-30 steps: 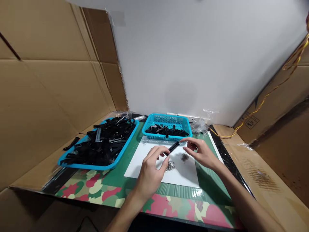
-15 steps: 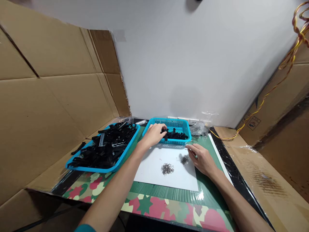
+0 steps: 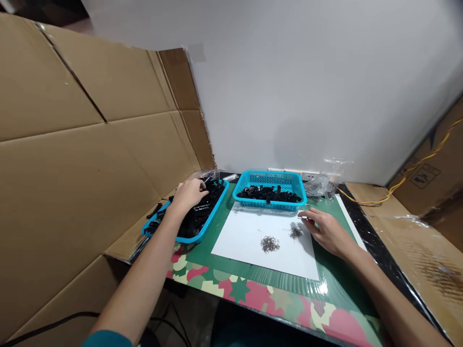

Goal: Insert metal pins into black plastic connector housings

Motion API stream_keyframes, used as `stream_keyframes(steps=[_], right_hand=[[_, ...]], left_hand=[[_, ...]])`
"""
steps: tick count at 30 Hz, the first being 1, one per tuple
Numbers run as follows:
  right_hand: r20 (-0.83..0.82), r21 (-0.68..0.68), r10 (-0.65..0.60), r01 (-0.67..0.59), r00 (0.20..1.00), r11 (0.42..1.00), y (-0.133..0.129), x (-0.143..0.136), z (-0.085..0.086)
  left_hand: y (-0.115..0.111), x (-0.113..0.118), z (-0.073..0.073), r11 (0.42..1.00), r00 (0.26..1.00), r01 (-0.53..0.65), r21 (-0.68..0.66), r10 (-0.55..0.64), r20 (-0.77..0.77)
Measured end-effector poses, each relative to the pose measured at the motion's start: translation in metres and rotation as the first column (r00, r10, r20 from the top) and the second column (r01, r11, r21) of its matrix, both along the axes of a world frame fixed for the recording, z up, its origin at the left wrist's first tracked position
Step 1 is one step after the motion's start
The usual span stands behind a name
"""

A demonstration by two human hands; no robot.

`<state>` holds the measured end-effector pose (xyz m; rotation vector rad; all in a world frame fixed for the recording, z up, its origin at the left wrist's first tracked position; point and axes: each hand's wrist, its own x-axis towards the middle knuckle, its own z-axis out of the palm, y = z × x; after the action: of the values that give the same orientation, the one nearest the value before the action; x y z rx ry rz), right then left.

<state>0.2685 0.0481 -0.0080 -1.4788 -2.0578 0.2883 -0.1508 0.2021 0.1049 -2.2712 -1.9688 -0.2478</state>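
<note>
My left hand (image 3: 190, 193) is over the blue tray (image 3: 197, 237) at the left, its fingers curled down at the heap of black plastic parts (image 3: 197, 218); what they grip, if anything, is too small to name. On the right, my right hand (image 3: 323, 229) hovers by the edge of a white sheet (image 3: 238, 238), thumb and fingertips pinched around something thin and pale. Two small piles of fine metal pieces lie on the sheet, one near the middle (image 3: 269, 244), the other (image 3: 295, 232) beside my right hand. A blue basket (image 3: 269, 205) behind the sheet holds more black parts.
Cardboard walls (image 3: 144, 154) stand at the left, and a cardboard box (image 3: 430, 188) at the right. Clear plastic bags (image 3: 320, 187) lie beside the basket. A yellow twisted wire (image 3: 392, 190) runs along the right. The table has a patterned front edge (image 3: 253, 294).
My left hand has moved left, from the blue basket to the heap in the left tray. My right hand stays pinched near the small pile. The camera view has turned left.
</note>
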Motion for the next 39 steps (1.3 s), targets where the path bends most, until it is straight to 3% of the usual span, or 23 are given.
stream_keyframes(steps=[6, 12, 18, 20, 22, 26, 28, 31, 33, 35, 39], right_hand=[[-0.127, -0.123, -0.014, -0.002, 0.992, 0.992, -0.001, 0.005, 0.01], [-0.211, -0.149, -0.034, 0.002, 0.977, 0.989, -0.005, 0.005, 0.016], [-0.174, -0.173, -0.116, 0.086, 0.978, 0.981, 0.003, 0.0, 0.004], [-0.193, -0.187, -0.129, 0.092, 0.973, 0.978, 0.006, -0.002, -0.001], [-0.221, -0.198, -0.147, 0.103, 0.964, 0.975, 0.008, -0.004, -0.004], [-0.257, -0.219, -0.156, 0.1, 0.954, 0.971, 0.011, -0.007, -0.005], [-0.283, -0.237, -0.15, 0.082, 0.947, 0.968, 0.011, -0.006, -0.005], [-0.343, -0.265, -0.165, 0.073, 0.925, 0.962, 0.011, -0.001, -0.004], [-0.407, -0.284, -0.191, 0.075, 0.893, 0.956, 0.01, 0.002, -0.004], [-0.495, -0.303, -0.22, 0.07, 0.841, 0.95, 0.008, 0.002, -0.001], [-0.722, -0.323, -0.253, 0.009, 0.645, 0.946, 0.001, -0.009, 0.01]], left_hand=[[-0.005, -0.011, -0.015, 0.998, 0.997, 0.062, -0.011, -0.062, -0.047], [-0.01, -0.016, -0.005, 0.996, 0.997, 0.076, 0.044, -0.077, 0.018], [-0.02, -0.004, 0.006, 0.984, 0.984, 0.023, 0.178, -0.054, 0.169], [-0.024, 0.007, 0.008, 0.971, 0.953, 0.039, 0.236, -0.107, 0.285], [-0.03, 0.023, 0.009, 0.952, 0.851, 0.103, 0.289, -0.235, 0.47], [-0.052, 0.064, 0.0, 0.913, 0.513, 0.311, 0.264, -0.395, 0.762], [-0.07, 0.086, -0.009, 0.879, 0.351, 0.426, 0.212, -0.376, 0.858], [-0.097, 0.116, -0.025, 0.801, 0.132, 0.594, 0.07, -0.183, 0.974], [-0.111, 0.133, -0.036, 0.73, 0.087, 0.683, -0.036, -0.032, 0.996], [-0.117, 0.146, -0.046, 0.679, 0.094, 0.724, -0.118, 0.073, 0.993], [-0.118, 0.162, -0.06, 0.645, 0.112, 0.732, -0.218, 0.203, 0.973]])
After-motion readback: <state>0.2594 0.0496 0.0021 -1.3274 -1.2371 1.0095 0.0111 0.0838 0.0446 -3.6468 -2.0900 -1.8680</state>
